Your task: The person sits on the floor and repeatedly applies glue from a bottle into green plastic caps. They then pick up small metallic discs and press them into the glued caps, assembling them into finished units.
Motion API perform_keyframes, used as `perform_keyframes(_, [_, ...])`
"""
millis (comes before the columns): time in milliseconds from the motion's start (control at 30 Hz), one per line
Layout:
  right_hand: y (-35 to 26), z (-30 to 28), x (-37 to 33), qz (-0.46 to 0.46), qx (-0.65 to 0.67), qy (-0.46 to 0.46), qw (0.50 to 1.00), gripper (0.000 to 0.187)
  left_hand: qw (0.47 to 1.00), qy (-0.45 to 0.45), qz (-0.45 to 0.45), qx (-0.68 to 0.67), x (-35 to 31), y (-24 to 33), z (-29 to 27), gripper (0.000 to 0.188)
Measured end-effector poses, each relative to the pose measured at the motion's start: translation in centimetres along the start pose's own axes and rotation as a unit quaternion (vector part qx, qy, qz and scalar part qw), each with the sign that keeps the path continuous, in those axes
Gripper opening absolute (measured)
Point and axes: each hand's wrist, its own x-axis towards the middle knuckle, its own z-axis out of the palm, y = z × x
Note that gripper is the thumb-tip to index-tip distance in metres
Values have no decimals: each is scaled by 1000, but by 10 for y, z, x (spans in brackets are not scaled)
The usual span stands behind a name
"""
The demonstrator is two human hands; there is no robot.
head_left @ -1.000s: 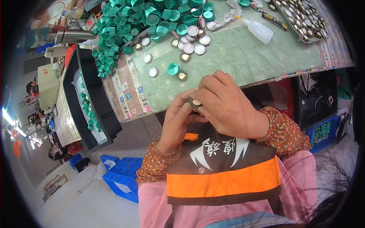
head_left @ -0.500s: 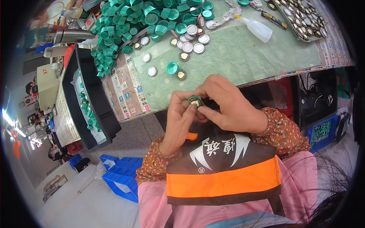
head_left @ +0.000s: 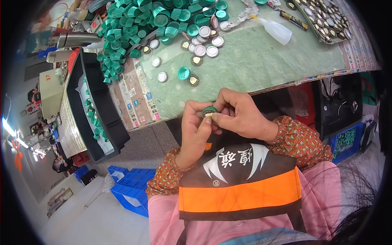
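Observation:
My left hand (head_left: 195, 132) and my right hand (head_left: 245, 116) meet just off the table's front edge, thumbs and fingertips pinched together. Between them is a green fluted cap (head_left: 208, 110) with a dark crimped disc in its mouth, a cream patch showing on it. The left fingers support it from the side while the right thumb and forefinger press at its rim. On the table beyond lie a loose green cap (head_left: 183, 73), mouth up, and a dark crimped disc (head_left: 193, 80) with a cream patch. Several silver-faced discs (head_left: 200, 50) are scattered farther back.
A big heap of green caps (head_left: 130, 30) covers the table's far left. A black bin (head_left: 116, 130) with some caps stands left. At the back right are a white squeeze bottle (head_left: 279, 32), a dark-and-yellow tube (head_left: 294, 20) and a tray of discs (head_left: 341, 40). Blue crates (head_left: 136, 185) sit below.
Both hands have shifted slightly, the right one lower and to the left. The right fingertips have closed in on the held cap's near rim, which now shows more green.

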Motion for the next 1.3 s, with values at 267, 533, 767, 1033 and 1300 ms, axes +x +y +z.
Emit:
perform_keyframes(267, [-1, -5, 1, 28, 49, -30, 998, 18, 1000, -3, -4, 0, -5, 3, 4, 21])
perform_keyframes(533, [9, 9, 0, -6, 62, 9, 998, 18, 999, 25, 21, 0, -5, -2, 4, 19])
perform_keyframes(767, [-13, -21, 10, 156, 137, -70, 976, 6, 998, 53, -18, 1, 0, 7, -6, 17])
perform_keyframes(1033, [9, -3, 12, 24, 86, -35, 995, 11, 996, 67, -4, 54, 4, 5, 1, 16])
perform_keyframes(1300, [-11, -19, 11, 18, -44, -16, 999, 16, 995, 96, 17, 12, 1, 13, -21, 15])
